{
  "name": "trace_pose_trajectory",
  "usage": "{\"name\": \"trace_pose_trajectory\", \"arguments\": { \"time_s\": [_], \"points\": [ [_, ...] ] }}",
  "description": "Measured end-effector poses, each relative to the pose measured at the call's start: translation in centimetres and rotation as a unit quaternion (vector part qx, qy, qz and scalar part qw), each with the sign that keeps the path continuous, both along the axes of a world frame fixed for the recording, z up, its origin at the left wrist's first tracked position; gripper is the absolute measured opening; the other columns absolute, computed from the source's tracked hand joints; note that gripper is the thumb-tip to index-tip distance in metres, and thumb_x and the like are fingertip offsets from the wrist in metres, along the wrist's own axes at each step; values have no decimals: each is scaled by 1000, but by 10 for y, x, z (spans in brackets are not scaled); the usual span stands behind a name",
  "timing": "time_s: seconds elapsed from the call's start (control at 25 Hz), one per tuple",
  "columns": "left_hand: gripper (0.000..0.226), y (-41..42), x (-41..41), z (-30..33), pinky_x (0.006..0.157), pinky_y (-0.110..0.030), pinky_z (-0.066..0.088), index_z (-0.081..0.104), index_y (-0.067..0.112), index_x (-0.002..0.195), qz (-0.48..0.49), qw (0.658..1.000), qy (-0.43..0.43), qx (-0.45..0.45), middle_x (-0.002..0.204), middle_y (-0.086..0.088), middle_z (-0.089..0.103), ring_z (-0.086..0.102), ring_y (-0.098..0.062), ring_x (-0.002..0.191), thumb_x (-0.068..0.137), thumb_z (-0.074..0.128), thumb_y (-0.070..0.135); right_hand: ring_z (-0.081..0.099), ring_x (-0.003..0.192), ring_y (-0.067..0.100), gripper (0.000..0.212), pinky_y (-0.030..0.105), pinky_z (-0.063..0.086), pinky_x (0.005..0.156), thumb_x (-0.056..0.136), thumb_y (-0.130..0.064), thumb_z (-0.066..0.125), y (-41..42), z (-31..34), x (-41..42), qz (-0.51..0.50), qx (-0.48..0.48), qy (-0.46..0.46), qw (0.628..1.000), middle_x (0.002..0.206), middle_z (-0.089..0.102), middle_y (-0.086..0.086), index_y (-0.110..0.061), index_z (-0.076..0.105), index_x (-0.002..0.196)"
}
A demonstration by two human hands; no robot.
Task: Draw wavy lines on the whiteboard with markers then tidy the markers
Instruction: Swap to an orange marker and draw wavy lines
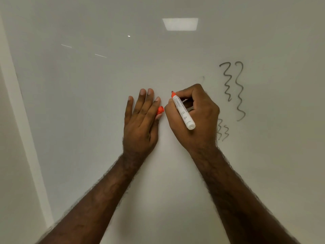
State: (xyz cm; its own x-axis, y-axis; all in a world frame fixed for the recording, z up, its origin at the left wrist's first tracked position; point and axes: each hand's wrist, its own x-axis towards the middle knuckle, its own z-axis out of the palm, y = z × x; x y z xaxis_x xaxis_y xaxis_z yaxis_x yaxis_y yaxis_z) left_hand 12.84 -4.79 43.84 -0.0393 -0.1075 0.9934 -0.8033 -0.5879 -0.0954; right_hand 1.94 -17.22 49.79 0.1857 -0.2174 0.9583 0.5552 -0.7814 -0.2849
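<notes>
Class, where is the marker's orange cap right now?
In the head view, the orange cap sits mid-frame, held between left hand thumb and forefinger, just left of the marker.

A white marker [183, 111] with an orange neck is lying tilted, its tip pointing toward eleven o'clock against the glossy whiteboard [88, 103]; its orange cap [160, 110] is sitting off the marker, at its nine o'clock. Dark wavy lines [233, 88] are running down the board at the marker's two o'clock; two shorter squiggles [223, 132] are showing at its four o'clock.
</notes>
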Motion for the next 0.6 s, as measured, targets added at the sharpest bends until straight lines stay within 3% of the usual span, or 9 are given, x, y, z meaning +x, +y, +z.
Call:
{"name": "trace_pose_trajectory", "arguments": {
  "time_s": [0.16, 0.32, 0.6],
  "points": [
    [41, 1, 2, -1, 127, -59, 20, 52, -2, 146, -4, 1000, -3, -7, 158, -19, 43, 34, -36, 152, 109, 52, 15, 55, 71, 3, 20, 6, 47, 69, 86, -28, 78, 5, 4, 8, -32, -13, -5, 999, 86, 66, -9, -13, 69, 95],
    [41, 0, 2, -3, 125, -61, 24, 54, -2, 145, -6, 1000, 1, -17, 157, -18, 45, 36, -35, 152, 108, 56, 15, 59, 69, 8, 12, 7, 45, 65, 86, -18, 78, 1, 0, 0, -53, 54, -29, 997, 79, 66, -5, -12, 68, 89],
    [42, 0, 4, -5, 128, -55, 20, 52, 0, 147, -10, 1000, 1, -17, 158, -15, 42, 32, -31, 154, 108, 54, 17, 61, 67, 11, 12, 11, 47, 62, 84, -13, 80, -2, -36, -8, -58, 81, -2, 995, 76, 66, -4, -12, 69, 89]
  ]
}}
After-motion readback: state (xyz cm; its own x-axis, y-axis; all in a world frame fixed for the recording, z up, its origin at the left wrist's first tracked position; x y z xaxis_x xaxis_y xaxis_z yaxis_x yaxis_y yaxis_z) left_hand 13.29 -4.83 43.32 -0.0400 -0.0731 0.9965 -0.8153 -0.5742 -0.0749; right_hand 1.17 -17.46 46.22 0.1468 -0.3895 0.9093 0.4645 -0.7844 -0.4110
